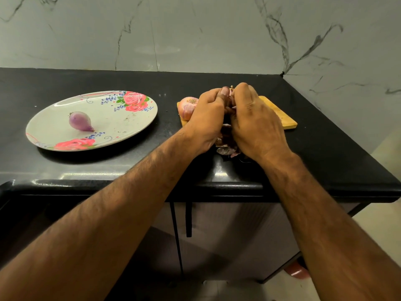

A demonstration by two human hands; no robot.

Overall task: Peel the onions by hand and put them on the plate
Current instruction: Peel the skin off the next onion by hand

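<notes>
A flowered white plate lies at the left of the black counter, with one peeled purple onion on it. My left hand and my right hand are pressed together over a wooden cutting board, both closed around an onion that is almost wholly hidden between them. An unpeeled pinkish onion rests on the board's left end, touching my left hand. Loose purple skins lie under my hands near the counter's front.
The black counter ends at a rounded front edge and at a marble wall behind and to the right. A cabinet with a dark vertical handle sits below. A reddish object is on the floor.
</notes>
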